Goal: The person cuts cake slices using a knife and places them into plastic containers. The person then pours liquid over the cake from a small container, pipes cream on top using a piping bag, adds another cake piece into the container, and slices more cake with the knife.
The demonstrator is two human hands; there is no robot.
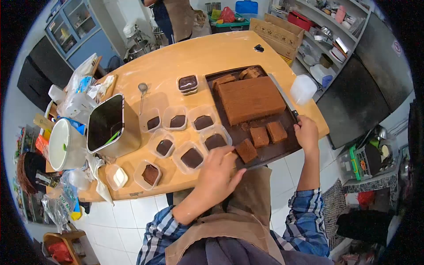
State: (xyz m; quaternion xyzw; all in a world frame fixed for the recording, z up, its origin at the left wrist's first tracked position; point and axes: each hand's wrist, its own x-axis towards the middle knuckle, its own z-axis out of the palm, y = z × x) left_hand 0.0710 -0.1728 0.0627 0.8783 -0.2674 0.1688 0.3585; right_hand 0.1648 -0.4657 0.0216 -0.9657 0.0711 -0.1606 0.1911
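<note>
My right hand (pixel 307 133) is closed at the tray's right edge around the black handle of a long knife (pixel 282 93), whose blade lies along that side. My left hand (pixel 217 173) is over the front left corner of the dark baking tray (pixel 282 152), thumb and fingers apart. Closest to its fingertips is a tilted square piece of chocolate cake (pixel 246 151); whether they touch it I cannot tell. Two more cut pieces (pixel 259 137) (pixel 277 132) sit beside it. Behind them rests a large block of chocolate cake (pixel 251 100), with cut slices (pixel 250 73) at its back.
Several clear plastic tubs with dark filling (pixel 192 157) stand left of the tray. Further left are a deep metal container (pixel 132 128), a white bucket (pixel 66 143), a piping bag (pixel 100 179) and a spoon (pixel 142 95). A person (pixel 174 20) stands beyond the table (pixel 176 57).
</note>
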